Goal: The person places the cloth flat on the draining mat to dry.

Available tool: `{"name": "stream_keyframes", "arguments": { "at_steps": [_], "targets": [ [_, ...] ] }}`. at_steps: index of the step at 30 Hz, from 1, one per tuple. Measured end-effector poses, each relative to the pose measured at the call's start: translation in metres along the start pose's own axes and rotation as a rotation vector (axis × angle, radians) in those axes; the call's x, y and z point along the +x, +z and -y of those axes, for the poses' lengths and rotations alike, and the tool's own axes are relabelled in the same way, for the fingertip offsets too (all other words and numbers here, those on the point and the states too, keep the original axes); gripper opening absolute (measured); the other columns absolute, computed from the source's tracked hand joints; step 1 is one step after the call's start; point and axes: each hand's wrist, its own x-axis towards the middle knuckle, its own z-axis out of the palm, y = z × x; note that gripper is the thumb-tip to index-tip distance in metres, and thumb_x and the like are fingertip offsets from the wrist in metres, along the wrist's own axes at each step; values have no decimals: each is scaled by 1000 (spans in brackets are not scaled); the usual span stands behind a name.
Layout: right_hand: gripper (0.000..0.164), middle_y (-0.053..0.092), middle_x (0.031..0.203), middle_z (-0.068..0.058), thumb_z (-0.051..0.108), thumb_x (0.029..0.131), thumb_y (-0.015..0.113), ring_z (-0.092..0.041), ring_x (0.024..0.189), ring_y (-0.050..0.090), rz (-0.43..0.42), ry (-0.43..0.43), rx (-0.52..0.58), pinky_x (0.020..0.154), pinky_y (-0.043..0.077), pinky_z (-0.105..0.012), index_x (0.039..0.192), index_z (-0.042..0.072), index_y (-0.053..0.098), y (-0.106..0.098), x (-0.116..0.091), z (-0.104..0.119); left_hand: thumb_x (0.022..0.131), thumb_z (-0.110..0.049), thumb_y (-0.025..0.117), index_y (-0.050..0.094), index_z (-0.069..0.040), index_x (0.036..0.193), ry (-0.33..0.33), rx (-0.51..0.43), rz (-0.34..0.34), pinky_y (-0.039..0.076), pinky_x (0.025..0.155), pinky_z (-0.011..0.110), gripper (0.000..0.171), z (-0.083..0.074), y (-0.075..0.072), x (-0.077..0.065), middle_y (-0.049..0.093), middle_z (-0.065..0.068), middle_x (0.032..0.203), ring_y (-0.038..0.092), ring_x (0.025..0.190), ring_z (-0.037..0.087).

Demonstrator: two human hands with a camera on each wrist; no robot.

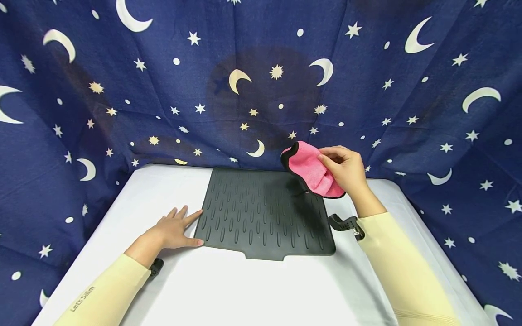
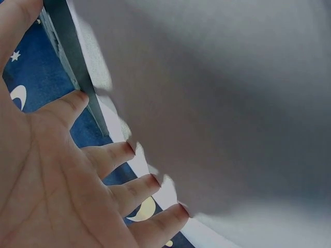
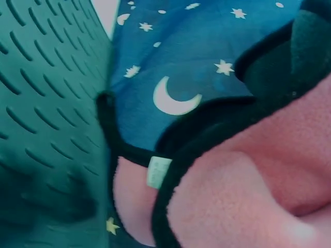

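Note:
A dark grey ribbed mat [image 1: 261, 217], with a short tab on its near edge, lies flat on the white table. My left hand [image 1: 173, 230] rests at its left edge, fingers spread, with thumb and forefinger right at the rim. In the left wrist view the mat edge [image 2: 83, 62] runs past the thumb and forefinger. Above the mat's right side, my right hand [image 1: 344, 170] pinches a pink cloth [image 1: 310, 167] with black trim, which hangs partly folded. The right wrist view has the cloth [image 3: 217, 191] close up, with a small pale tag [image 3: 158, 172].
The white-covered table [image 1: 228, 290] extends around the mat. A dark blue curtain [image 1: 244, 50] with moons and stars stands behind the table and along both sides. A black strap [image 1: 344, 224] is at the right wrist, and another black strap [image 1: 156, 267] at the left.

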Motion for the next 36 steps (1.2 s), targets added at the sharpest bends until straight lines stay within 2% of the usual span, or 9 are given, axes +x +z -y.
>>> {"name": "stream_keyframes", "arguments": {
  "at_steps": [12,17,23,26,30,36],
  "targets": [
    [17,66,88,2,24,80,73,-9,70,59,19,-19,-18,63,46,-17,96,16,74,58,1,1,69,-76,53,25,-25,147,20,7,-16,17,97,69,98,1,1,1,16,25,149,12,132,53],
    [15,66,89,4,21,80,72,-8,70,58,83,-65,-56,63,48,-19,94,17,74,83,-8,3,69,-76,53,26,-24,146,16,6,-18,18,97,69,98,0,2,1,17,25,149,12,132,53],
    [13,65,88,8,20,80,73,-6,69,55,138,-105,-84,62,48,-23,93,18,73,109,-24,-6,68,-76,54,26,-25,146,12,-2,-29,17,98,68,97,1,4,0,17,25,149,13,132,53],
    [14,66,89,8,19,80,73,-7,71,55,165,-119,-109,69,45,-28,94,18,73,118,-31,-10,69,-76,54,26,-25,146,15,3,-33,17,98,68,97,0,5,0,18,25,148,13,131,53],
    [15,66,88,5,19,81,72,-8,72,55,207,-107,-146,70,45,-29,95,17,73,128,-38,-11,70,-75,54,25,-24,147,15,4,-33,17,97,69,96,-1,4,0,17,26,148,13,130,54],
    [13,64,88,5,20,82,70,-9,76,56,298,-40,-180,70,48,-27,95,17,72,142,-45,-14,70,-76,53,25,-24,147,19,-2,-27,16,98,69,97,2,4,1,16,26,149,12,131,54]
  ]
}}
